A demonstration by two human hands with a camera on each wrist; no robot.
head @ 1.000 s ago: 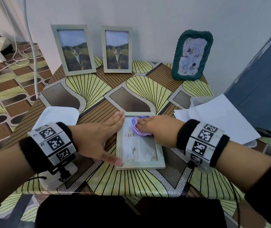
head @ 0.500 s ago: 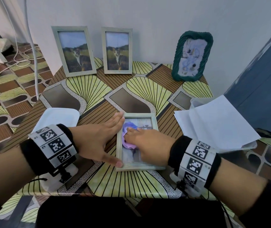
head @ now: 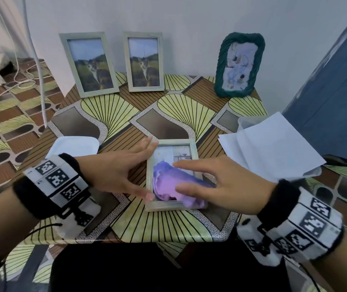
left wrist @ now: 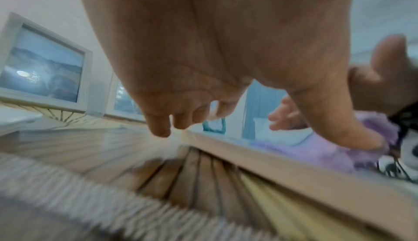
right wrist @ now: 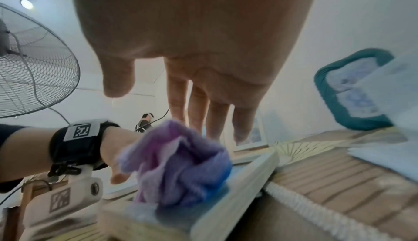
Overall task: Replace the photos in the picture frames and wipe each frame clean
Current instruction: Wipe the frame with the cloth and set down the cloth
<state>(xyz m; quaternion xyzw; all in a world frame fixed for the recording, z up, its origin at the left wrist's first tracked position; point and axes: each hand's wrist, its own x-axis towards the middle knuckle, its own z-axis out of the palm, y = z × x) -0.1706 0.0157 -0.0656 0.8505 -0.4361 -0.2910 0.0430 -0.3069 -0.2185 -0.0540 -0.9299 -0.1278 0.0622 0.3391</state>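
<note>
A pale wooden picture frame (head: pixel 174 142) lies flat on the patterned table near its front edge. A crumpled purple cloth (head: pixel 166 186) rests on the lower part of its glass. My left hand (head: pixel 141 168) braces the frame's left side, fingers straight along the edge and thumb at the lower left corner. My right hand (head: pixel 181 175) hovers just above the cloth with fingers spread and holds nothing. In the right wrist view the cloth (right wrist: pixel 181 164) sits on the frame (right wrist: pixel 237 182), below the straight fingers (right wrist: pixel 199 109). The left wrist view shows the frame's edge (left wrist: pixel 294 178) and the cloth (left wrist: pixel 316 152).
Two pale frames with cat photos (head: pixel 89 64) (head: pixel 145 62) and a green rope frame (head: pixel 239 64) stand against the back wall. White sheets on a clear container (head: pixel 273 148) lie at the right. A white lid (head: pixel 73 145) sits at the left. Cables trail on the floor.
My right hand dragged the cloth from the top of the frame down toward its bottom, then opened and lifted off it. My left hand has stayed on the frame's left edge.
</note>
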